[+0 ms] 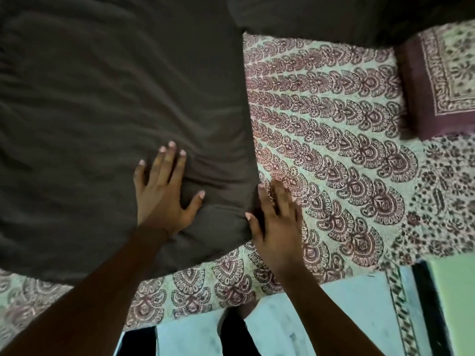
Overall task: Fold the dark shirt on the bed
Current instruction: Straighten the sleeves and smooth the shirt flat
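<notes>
The dark shirt (102, 98) lies spread over the left half of the bed, with a sleeve or upper part reaching across the top right. My left hand (164, 191) rests flat on the shirt near its lower right corner, fingers spread, pressing the cloth into small wrinkles. My right hand (277, 219) lies flat on the patterned bedsheet (334, 150) just right of the shirt's edge, its thumb touching the shirt's corner. Neither hand grips anything.
A maroon-bordered patterned pillow (442, 80) sits at the right of the bed. The bed's front edge runs along the bottom, with pale floor (295, 317) below it. My dark trouser legs (231, 337) stand against the bed.
</notes>
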The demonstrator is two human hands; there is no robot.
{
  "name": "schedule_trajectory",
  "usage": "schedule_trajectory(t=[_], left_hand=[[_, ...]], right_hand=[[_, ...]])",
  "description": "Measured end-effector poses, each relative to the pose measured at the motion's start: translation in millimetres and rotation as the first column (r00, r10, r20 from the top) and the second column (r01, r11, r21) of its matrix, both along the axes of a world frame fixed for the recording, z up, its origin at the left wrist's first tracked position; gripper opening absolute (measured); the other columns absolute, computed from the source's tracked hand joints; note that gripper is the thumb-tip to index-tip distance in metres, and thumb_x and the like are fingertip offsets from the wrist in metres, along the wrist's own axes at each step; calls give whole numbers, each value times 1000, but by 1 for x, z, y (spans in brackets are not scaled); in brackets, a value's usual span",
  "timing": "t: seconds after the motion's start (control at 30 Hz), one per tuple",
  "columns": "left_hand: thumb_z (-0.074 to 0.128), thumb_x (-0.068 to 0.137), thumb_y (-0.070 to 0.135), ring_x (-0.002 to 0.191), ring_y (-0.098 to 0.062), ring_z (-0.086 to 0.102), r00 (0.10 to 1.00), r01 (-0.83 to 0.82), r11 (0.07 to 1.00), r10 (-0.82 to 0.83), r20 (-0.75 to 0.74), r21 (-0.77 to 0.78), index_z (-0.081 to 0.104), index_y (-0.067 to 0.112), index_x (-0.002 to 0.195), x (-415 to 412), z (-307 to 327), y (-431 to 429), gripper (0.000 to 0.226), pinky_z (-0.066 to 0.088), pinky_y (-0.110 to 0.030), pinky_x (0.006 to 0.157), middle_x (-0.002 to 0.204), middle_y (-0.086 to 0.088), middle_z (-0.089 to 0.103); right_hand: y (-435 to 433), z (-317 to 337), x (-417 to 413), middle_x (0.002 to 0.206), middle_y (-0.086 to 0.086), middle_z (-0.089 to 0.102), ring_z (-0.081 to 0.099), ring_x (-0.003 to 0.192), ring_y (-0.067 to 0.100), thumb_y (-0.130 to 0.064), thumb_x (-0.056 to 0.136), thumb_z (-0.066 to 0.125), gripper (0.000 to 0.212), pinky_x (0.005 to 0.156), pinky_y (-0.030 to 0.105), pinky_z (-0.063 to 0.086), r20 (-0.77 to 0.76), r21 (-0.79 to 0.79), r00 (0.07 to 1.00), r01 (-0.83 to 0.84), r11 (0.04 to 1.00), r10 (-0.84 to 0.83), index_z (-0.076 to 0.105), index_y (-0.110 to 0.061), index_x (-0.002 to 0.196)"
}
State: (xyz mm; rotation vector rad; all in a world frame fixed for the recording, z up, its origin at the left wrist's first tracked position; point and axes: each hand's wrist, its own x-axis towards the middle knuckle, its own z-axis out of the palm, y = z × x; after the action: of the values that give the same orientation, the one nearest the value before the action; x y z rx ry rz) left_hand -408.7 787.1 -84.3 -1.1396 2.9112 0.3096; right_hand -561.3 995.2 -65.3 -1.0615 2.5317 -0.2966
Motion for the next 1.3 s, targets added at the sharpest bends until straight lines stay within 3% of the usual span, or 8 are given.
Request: schedule_trajectory(t=[0.1,0.3,0.43,0.53,0.7,0.93,1.07,1.3], left_hand=[[45,92,67,162,-28,13,982,186,980,-188,16,64,23,17,166,6,4,23,92,20,-57,125,176,-7,8],[44,102,57,162,-26,12,836,548,813,-538,-107,195,34,17,163,44,14,69,74,20,-56,127,176,-3,13],[54,101,28,154,-28,37,901,343,928,-281,-332,145,54,7,150,61,26,7,53,35,-51,121,167,-9,37],[52,94,45,158,-34,24,985,127,988,-115,-127,88,39,10,159,77,23,-84,74,29,-58,123,172,-12,24],[21,85,92,162,-28,-11,957,145,967,-191,216,211,-7,39,166,104,3,-147,101,6,-68,124,175,10,-17],[54,55,102,149,-28,-45,841,70,888,-298,451,455,-44,40,149,86,35,-165,149,-8,-68,122,149,13,-60],[69,46,98,144,-31,-51,809,61,859,-341,479,508,-51,39,143,82,42,-168,165,-10,-71,120,145,10,-65],[70,41,98,144,-29,-51,827,67,870,-322,460,488,-49,42,144,86,35,-167,167,-9,-70,120,147,12,-62]], right_hand=[[-7,4,6,149,11,43,46,134,33,-43,99,58,49,107,53,47,30,-109,985,172,979,-170,55,-20,142],[-28,15,41,144,14,47,42,131,36,-27,91,53,43,106,61,39,-20,-139,897,434,890,-441,60,-18,133],[-98,19,66,153,17,44,38,139,40,-28,98,51,44,112,57,36,-148,-251,925,307,918,-350,56,-14,140],[-176,8,83,166,9,32,26,151,33,-39,101,48,55,115,55,30,-168,-221,964,166,961,-205,47,-17,151],[-214,-24,102,175,-5,1,-1,161,27,-70,100,36,76,125,59,14,-136,-60,991,-22,998,14,17,-36,165],[-51,-2,108,175,-6,-8,-5,161,26,-83,94,23,79,125,64,13,-127,157,889,455,876,-439,-5,-51,161],[-61,2,114,174,9,-10,-13,159,36,-84,94,18,89,123,69,8,-134,132,751,660,740,-646,-2,-35,166],[-243,-14,126,175,0,-7,-11,161,28,-68,101,37,80,127,61,1,-107,-75,971,208,975,-215,12,-28,166]])
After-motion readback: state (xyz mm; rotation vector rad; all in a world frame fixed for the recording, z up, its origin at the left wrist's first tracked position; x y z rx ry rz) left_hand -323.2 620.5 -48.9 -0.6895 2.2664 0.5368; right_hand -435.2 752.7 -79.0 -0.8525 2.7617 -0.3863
